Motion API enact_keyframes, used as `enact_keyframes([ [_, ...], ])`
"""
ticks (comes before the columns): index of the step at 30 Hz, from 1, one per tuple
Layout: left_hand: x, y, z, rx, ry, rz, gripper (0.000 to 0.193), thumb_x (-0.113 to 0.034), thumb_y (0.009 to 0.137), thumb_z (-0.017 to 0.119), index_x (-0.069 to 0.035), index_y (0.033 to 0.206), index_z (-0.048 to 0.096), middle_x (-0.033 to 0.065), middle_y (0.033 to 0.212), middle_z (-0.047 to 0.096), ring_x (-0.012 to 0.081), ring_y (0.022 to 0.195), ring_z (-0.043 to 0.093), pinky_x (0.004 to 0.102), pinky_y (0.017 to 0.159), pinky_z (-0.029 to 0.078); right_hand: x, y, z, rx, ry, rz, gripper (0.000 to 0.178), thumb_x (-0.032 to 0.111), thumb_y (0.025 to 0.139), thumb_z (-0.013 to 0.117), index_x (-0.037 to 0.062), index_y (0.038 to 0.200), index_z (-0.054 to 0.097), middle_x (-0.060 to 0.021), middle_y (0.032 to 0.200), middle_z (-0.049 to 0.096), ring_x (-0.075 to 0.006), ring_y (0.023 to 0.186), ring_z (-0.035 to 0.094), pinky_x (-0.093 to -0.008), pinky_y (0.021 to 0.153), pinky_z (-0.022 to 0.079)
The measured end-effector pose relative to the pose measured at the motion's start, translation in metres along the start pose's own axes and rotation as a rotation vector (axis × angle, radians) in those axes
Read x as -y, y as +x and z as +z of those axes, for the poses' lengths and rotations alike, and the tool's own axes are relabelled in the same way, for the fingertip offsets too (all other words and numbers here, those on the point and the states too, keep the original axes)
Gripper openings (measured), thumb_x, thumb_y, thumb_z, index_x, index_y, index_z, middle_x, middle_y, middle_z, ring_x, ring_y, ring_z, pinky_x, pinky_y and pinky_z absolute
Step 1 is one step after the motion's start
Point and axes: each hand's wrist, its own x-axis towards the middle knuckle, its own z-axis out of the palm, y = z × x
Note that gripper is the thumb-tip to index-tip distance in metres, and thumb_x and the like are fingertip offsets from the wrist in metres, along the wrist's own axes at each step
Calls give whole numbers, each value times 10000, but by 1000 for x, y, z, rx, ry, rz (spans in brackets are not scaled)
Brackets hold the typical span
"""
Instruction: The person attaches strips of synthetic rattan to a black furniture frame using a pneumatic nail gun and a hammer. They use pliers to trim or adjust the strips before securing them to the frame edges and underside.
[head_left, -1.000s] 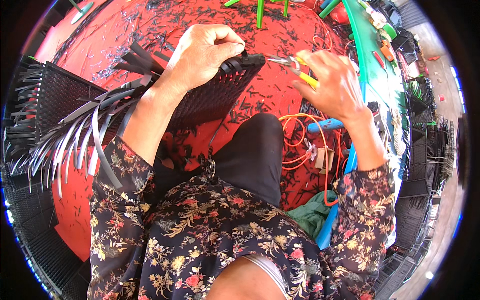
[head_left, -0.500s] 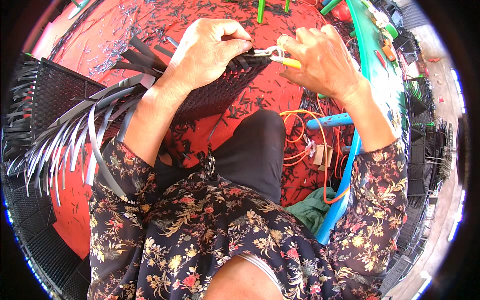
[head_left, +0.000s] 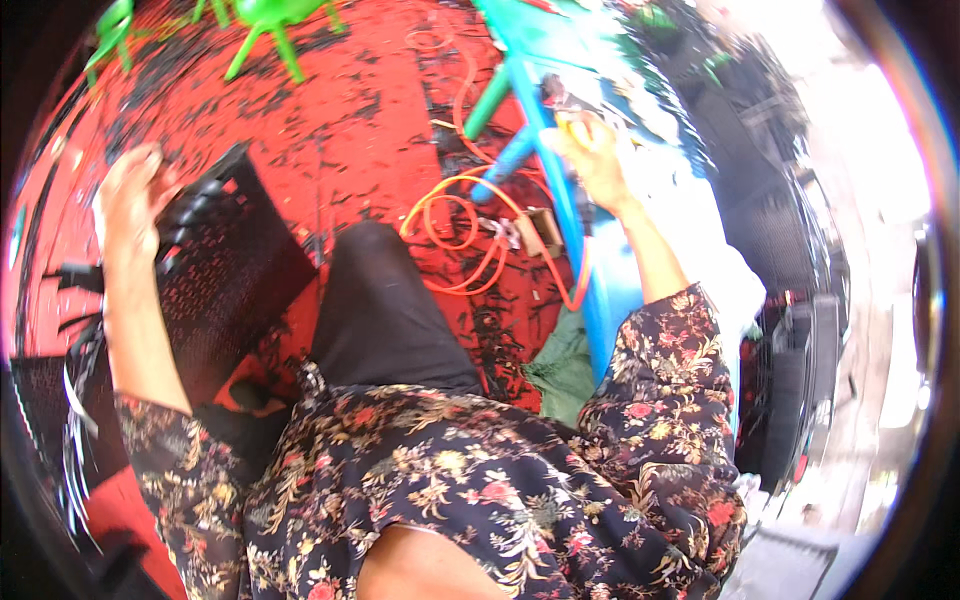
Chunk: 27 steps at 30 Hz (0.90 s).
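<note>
Your left hand is at the black woven panel, grip unclear; if loose, it could tip. Right of it, your right hand clasps yellow-handled pliers.

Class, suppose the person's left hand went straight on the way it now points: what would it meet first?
Probably the green seat at the picture's upper left; up to it, the line from the left hand crosses only littered red floor. Depth is unclear, so it might pass above.
</note>
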Motion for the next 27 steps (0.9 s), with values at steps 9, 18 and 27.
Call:
enact_keyframes([
  [9, -6, -3, 18, 110, 131, 7, 632, -226, 859, 609, 30, 1363, 328, 136, 1192, 554, 197, 1033, 593, 313, 827, 447, -210, -88, -158, -330, -358, 761, 610, 497, 846, 517, 78, 1289, 512, -176, 1327, 482, -299, 1197, 474, -373, 1004, 345],
  [18, 3, -2, -13, 169, 168, 20, 522, -251, 869, 598, 29, 1282, 446, 110, 1152, 596, 157, 1004, 593, 263, 811, 426, -136, 2, -97, -260, -442, 731, 654, 390, 751, 681, -3, 1238, 493, -166, 1211, 554, -325, 1077, 546, -373, 927, 414],
  [27, 12, -20, 12, 77, 764, 527, 271, -273, 834, 633, -38, 968, 647, 130, 888, 658, 239, 832, 647, 323, 762, 497, -197, 23, -102, -405, -386, 138, 325, 173, 843, 518, -15, 1104, 563, -201, 1094, 565, -343, 1017, 538, -416, 898, 405],
])
